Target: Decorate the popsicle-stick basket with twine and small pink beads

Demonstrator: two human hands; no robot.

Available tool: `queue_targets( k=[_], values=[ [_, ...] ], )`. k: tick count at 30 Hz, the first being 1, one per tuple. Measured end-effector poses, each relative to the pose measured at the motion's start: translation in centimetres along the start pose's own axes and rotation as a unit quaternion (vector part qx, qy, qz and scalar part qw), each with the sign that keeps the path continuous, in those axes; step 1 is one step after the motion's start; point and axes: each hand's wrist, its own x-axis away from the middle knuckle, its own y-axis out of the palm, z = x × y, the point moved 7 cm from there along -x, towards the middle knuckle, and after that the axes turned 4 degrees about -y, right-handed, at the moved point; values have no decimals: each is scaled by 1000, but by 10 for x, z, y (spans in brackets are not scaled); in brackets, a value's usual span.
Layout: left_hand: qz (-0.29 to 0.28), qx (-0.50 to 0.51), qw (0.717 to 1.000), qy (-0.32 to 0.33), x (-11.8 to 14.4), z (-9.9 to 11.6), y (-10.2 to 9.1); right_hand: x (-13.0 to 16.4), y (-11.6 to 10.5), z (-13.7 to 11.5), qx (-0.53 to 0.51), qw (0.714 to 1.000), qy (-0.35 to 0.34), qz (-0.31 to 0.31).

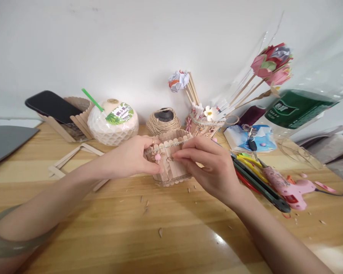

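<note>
A small craft-stick box stands upright on the wooden table in front of me, its scalloped rim trimmed with a thin cord. A pink bead flower decorates the left of its front wall. My left hand grips the box's left side, thumb on the front and fingers at the rim. From the right, my right hand touches the front wall with its thumb and fingertips pinched together. Whatever lies between those fingertips is too small to make out.
Behind the box are a twine ball and a decorated holder with paper flowers. A wrapped coconut and a phone in a stick holder stand left, near a stick frame. Right lie pliers and a pink glue gun.
</note>
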Motion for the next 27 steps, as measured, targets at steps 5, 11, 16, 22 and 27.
queue_targets(
  k=[5, 11, 16, 22, 27],
  values=[
    [-8, 10, 1000, 0, 1, 1, 1, 5, -23, 11, -65, 989, 87, 98],
    [-16, 73, 997, 10, 0, 1, 2, 9, -31, -19, -101, 989, 71, 81],
    [10, 118, 993, 17, -1, -2, -4, 24, 31, -41, -117, 975, 87, -168],
    [18, 158, 987, 11, -3, -8, -3, 43, 77, -36, -69, 956, 119, -259],
    [24, 169, 985, 11, -4, -8, -4, 48, 87, -32, -66, 948, 136, -280]
  ],
)
